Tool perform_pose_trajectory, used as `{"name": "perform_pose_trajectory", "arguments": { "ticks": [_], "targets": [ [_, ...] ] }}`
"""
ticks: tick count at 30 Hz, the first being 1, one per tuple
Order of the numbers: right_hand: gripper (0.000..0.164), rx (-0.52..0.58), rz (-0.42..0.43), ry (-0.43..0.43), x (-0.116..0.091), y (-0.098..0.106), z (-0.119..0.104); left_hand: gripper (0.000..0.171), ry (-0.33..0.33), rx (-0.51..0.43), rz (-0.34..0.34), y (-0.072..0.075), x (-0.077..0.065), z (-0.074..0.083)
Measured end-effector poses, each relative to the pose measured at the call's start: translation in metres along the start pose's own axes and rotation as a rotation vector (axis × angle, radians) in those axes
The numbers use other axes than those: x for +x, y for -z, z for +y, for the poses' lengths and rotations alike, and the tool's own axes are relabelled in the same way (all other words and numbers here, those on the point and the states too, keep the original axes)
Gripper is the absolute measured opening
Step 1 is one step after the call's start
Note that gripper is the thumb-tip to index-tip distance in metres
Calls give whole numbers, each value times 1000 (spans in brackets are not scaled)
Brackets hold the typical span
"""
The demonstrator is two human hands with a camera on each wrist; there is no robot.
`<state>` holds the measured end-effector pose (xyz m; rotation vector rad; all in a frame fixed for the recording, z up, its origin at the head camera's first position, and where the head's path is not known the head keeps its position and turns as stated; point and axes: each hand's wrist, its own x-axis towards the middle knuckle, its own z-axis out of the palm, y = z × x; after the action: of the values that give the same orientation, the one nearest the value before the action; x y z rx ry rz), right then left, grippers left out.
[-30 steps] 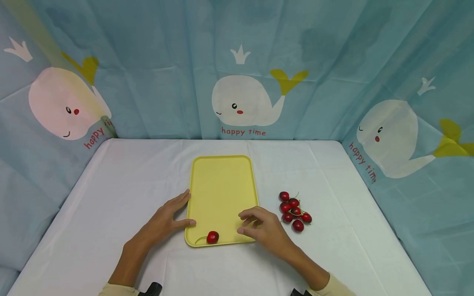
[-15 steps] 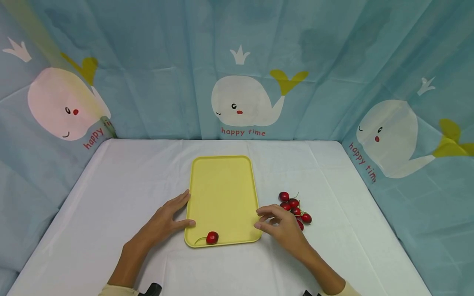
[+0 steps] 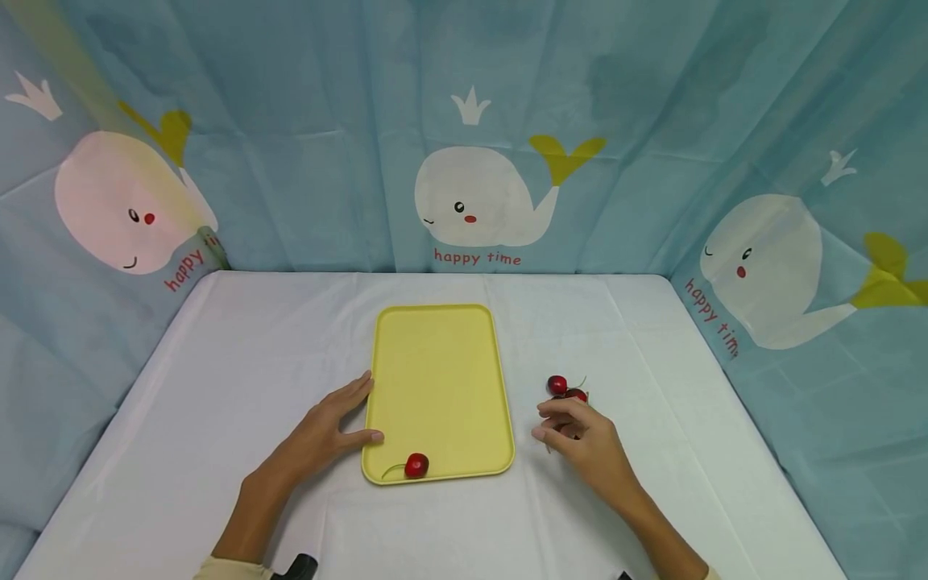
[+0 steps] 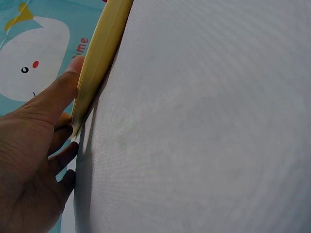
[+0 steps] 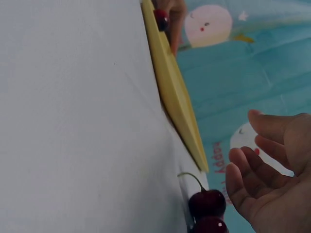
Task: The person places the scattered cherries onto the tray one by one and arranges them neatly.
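Observation:
A yellow rectangular tray (image 3: 438, 387) lies on the white cloth, with one red cherry (image 3: 416, 466) and its stem near the front left corner. My left hand (image 3: 329, 419) rests against the tray's left side, thumb over the rim and fingers spread along the edge; the left wrist view shows the thumb (image 4: 65, 80) on the rim. Right of the tray, my right hand (image 3: 590, 439) is over a cluster of dark red cherries (image 3: 557, 386), hiding most of them. Its fingers are loosely bent, with nothing between them in the right wrist view, close above cherries (image 5: 207, 204).
White cloth (image 3: 239, 379) covers the table around the tray. A blue curtain (image 3: 319, 161) printed with whales surrounds the back and both sides of the table.
My right hand has moved right, from over the tray's front right part to over the cherry cluster. The left hand, the tray and the cherry on it have stayed put.

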<state>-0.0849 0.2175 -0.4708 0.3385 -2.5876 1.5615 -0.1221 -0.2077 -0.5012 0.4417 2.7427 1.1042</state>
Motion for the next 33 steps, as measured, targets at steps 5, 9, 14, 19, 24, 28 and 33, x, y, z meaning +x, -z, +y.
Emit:
{"name": "perform_pose_trajectory", "arguments": {
  "ticks": [5,9,14,19,24,28,33],
  "targets": [
    [34,-15,39,-5,-3,12,5,104,0,-10,-8,0,0,-1],
    [34,-22,68,-30,-6,21,7,104,5,-9,-10,0,0,-1],
    [33,-87,125,-21,-9,34,11,104,8,-12,-9,0,0,-1],
    [33,-137,168,-34,-12,45,16,104,10,-18,-8,0,0,0],
    [34,-158,199,-79,-17,51,19,104,5,-21,-6,0,0,0],
    [34,-183,218,-107,-18,55,24,104,0,-25,-4,0,0,0],
    [35,-220,226,-134,-20,58,31,104,6,-26,-4,0,-1,1]
  ]
}}
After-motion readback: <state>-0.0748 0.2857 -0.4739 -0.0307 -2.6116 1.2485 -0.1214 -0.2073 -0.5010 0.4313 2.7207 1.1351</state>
